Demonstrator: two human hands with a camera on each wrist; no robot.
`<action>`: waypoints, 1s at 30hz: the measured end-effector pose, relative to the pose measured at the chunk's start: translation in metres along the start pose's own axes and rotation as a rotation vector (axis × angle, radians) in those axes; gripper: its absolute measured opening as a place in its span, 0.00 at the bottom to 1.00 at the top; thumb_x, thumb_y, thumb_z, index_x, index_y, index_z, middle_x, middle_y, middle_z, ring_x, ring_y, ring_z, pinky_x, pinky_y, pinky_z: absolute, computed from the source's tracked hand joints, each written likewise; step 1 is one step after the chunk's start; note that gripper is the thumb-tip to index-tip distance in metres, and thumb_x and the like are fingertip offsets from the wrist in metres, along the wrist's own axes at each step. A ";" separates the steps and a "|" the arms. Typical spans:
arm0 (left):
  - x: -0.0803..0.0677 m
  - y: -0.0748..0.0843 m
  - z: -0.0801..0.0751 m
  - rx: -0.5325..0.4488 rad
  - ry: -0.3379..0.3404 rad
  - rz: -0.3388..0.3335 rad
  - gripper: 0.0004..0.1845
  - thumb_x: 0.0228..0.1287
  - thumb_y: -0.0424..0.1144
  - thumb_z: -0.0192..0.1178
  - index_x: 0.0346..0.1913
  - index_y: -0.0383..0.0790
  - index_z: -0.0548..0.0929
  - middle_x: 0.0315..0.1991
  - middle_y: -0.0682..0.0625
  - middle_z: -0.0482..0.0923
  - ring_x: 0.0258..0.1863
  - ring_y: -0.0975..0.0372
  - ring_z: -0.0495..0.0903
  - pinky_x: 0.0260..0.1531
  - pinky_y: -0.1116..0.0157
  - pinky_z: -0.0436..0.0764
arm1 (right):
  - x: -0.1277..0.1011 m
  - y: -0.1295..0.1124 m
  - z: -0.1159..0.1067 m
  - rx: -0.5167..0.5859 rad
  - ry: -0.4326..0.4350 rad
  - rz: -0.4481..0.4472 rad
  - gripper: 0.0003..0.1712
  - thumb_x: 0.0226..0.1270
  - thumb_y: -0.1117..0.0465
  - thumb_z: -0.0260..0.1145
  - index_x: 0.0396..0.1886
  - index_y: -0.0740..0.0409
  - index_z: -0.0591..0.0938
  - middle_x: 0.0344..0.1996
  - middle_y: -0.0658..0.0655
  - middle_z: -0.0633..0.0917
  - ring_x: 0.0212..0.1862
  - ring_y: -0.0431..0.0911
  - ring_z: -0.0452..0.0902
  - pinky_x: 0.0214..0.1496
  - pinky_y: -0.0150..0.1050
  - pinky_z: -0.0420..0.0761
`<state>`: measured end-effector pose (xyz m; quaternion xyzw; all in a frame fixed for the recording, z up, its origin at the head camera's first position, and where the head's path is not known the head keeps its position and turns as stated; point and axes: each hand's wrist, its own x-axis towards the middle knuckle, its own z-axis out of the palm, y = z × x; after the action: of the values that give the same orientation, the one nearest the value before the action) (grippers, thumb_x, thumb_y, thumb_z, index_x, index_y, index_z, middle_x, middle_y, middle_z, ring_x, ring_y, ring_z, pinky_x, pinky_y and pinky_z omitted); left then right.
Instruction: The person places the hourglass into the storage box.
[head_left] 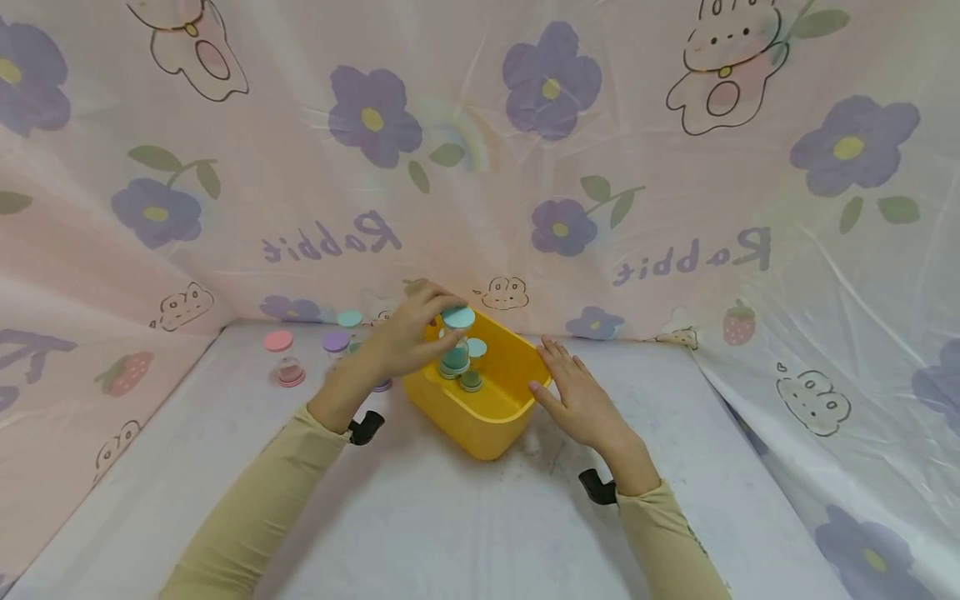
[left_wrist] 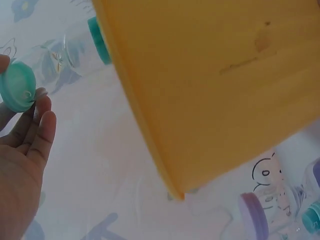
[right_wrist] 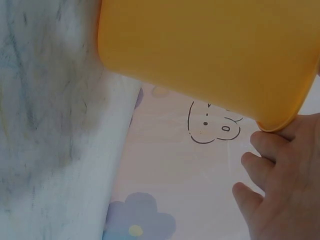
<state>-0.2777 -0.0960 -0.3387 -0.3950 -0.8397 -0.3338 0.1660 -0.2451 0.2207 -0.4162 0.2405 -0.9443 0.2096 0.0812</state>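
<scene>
— What takes up the most room?

— The flowered rabbit sheet [head_left: 675, 192] draped behind and to both sides, then the white counter [head_left: 450, 517] below it.

— And on the counter?

— A yellow tub [head_left: 487, 417] near the middle, its far end toward the sheet. Inside stand small clear jars [head_left: 470, 367] with teal contents and pale blue lids.

— The hands?

— The right hand [head_left: 581, 400] lies flat with straight fingers, its fingertips against the tub's right rim; the right wrist view shows the rim touching those fingers [right_wrist: 270, 145]. It grasps nothing.

— The left?

— The left hand [head_left: 405, 337] hangs over the tub's far left corner, pinching a jar with a light blue lid [head_left: 458, 317] by its top, held above the jars already in the tub. In the left wrist view the teal lid sits at the fingertips [left_wrist: 42, 107].

— Anything smaller about?

— Left of the tub, near the sheet, stand more small jars: one with a pink lid [head_left: 278, 341], a short pink-based one [head_left: 290, 372] just in front of it, a purple-lidded one [head_left: 335, 342], and a light blue one [head_left: 349, 318] behind.
</scene>
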 end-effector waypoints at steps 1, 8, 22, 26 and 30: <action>0.002 0.000 0.002 0.001 -0.017 -0.008 0.23 0.72 0.39 0.65 0.66 0.35 0.78 0.60 0.42 0.74 0.55 0.53 0.74 0.56 0.53 0.81 | 0.000 0.000 0.000 -0.001 0.001 0.000 0.42 0.83 0.42 0.53 0.83 0.62 0.57 0.84 0.60 0.52 0.84 0.56 0.45 0.83 0.60 0.46; 0.015 0.000 0.020 0.013 -0.122 -0.024 0.22 0.73 0.40 0.65 0.66 0.37 0.78 0.59 0.45 0.73 0.51 0.55 0.77 0.55 0.57 0.82 | 0.000 -0.002 -0.002 0.005 0.000 0.002 0.42 0.83 0.41 0.53 0.83 0.62 0.57 0.84 0.59 0.52 0.83 0.57 0.46 0.83 0.59 0.46; 0.033 -0.006 0.053 0.082 -0.359 -0.107 0.24 0.73 0.43 0.65 0.68 0.39 0.78 0.59 0.47 0.73 0.53 0.59 0.78 0.59 0.61 0.81 | -0.001 -0.003 -0.003 0.019 -0.004 -0.002 0.41 0.83 0.43 0.53 0.83 0.63 0.57 0.84 0.59 0.52 0.83 0.56 0.46 0.83 0.60 0.48; 0.036 -0.008 0.061 0.100 -0.424 -0.134 0.26 0.73 0.44 0.66 0.69 0.40 0.77 0.61 0.46 0.73 0.56 0.58 0.79 0.61 0.60 0.81 | 0.000 -0.002 -0.002 0.010 -0.004 -0.004 0.42 0.83 0.41 0.52 0.83 0.63 0.57 0.84 0.59 0.53 0.83 0.56 0.46 0.82 0.61 0.48; 0.039 -0.010 0.067 0.121 -0.480 -0.142 0.27 0.72 0.44 0.67 0.69 0.39 0.77 0.65 0.45 0.74 0.60 0.57 0.79 0.63 0.60 0.80 | -0.001 -0.002 -0.003 0.014 -0.001 -0.008 0.42 0.84 0.41 0.51 0.83 0.63 0.57 0.83 0.60 0.53 0.84 0.56 0.45 0.83 0.60 0.48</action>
<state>-0.3115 -0.0324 -0.3704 -0.3924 -0.8990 -0.1906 -0.0383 -0.2431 0.2204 -0.4133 0.2451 -0.9418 0.2158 0.0797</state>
